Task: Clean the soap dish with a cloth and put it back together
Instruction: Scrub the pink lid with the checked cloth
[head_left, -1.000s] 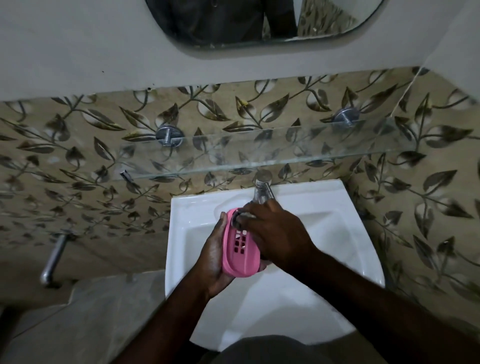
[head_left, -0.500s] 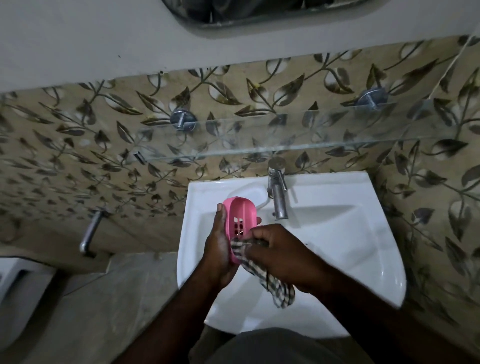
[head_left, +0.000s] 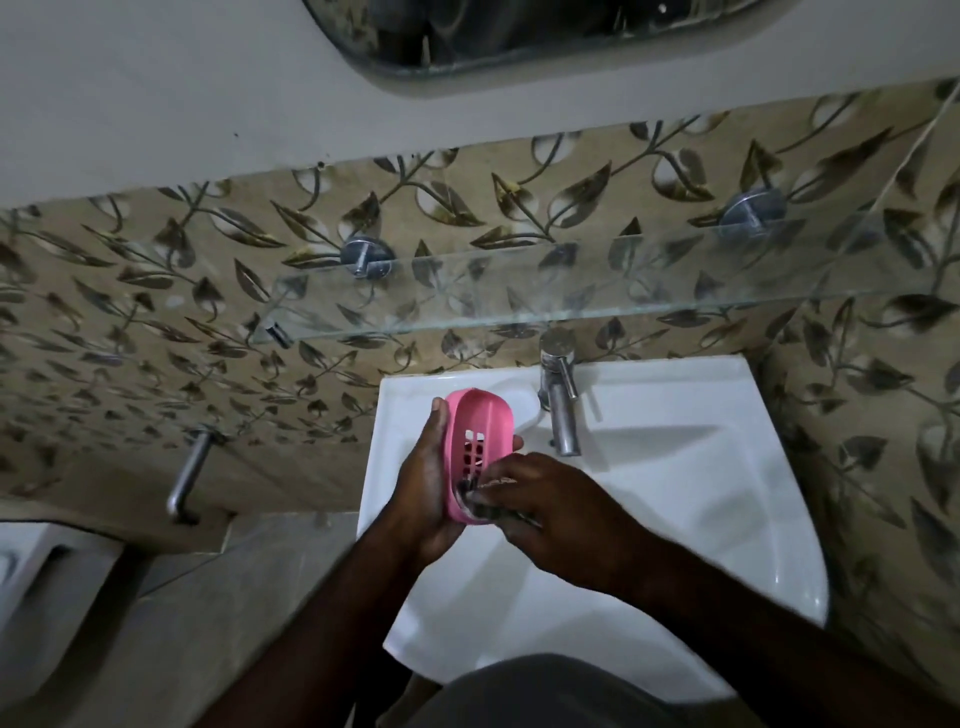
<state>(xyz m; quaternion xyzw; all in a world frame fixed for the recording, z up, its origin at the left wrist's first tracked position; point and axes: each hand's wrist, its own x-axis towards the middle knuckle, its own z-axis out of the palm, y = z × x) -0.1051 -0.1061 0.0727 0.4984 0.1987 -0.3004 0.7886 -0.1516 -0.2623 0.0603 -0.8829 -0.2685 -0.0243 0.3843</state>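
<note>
Soap dish (head_left: 480, 447), pink and slotted, stands on edge over the white sink (head_left: 675, 519), gripped in the left hand (head_left: 423, 486), thumb along its left rim and fingers wrapped behind. Half a second ago the checked cloth (head_left: 483, 506) hung loose below the right hand (head_left: 550, 501); now it is bunched, mostly hidden under that hand's closed fingers, pressed at the dish's lower end. Motion blurs the cloth. Beyond stand the tap (head_left: 561, 410) and glass shelf (head_left: 571, 291).
</note>
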